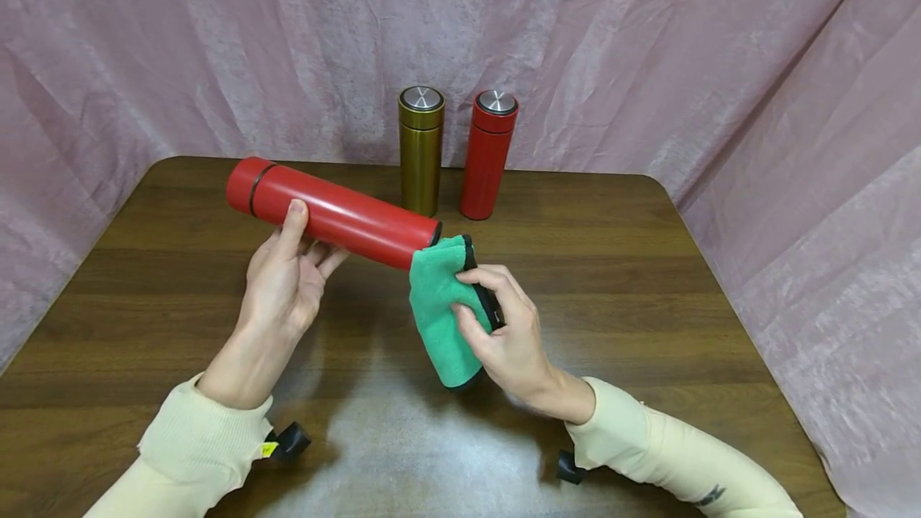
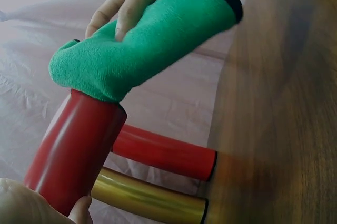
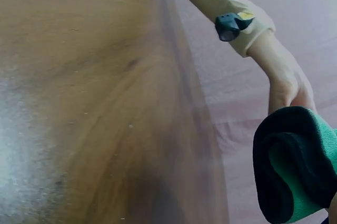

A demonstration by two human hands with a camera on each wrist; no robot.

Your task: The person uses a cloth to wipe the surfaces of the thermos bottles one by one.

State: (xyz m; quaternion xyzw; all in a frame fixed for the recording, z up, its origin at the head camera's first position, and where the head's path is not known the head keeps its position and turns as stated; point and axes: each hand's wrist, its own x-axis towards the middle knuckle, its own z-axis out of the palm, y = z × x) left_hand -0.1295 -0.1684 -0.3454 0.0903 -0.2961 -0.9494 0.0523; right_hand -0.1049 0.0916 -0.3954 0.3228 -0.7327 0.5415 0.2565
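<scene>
My left hand (image 1: 284, 282) grips a red thermos bottle (image 1: 345, 214) around its body near the lid, thumb on top and fingers beneath. The bottle is held tilted above the table, its lid end up at the left and its base toward the right. In my right hand (image 1: 507, 334) a folded green cloth (image 1: 442, 302) with black edging is pinched between thumb and fingers. The cloth lies against the bottle's base end and covers part of it. In the left wrist view, the cloth (image 2: 131, 50) drapes over the end of the red bottle (image 2: 79, 145).
A gold thermos bottle (image 1: 420, 154) and another red thermos bottle (image 1: 489, 154) stand upright at the back of the wooden table (image 1: 597, 262). Behind them hangs a pink curtain (image 1: 324, 46). Small black cameras (image 1: 291, 440) are worn at both wrists.
</scene>
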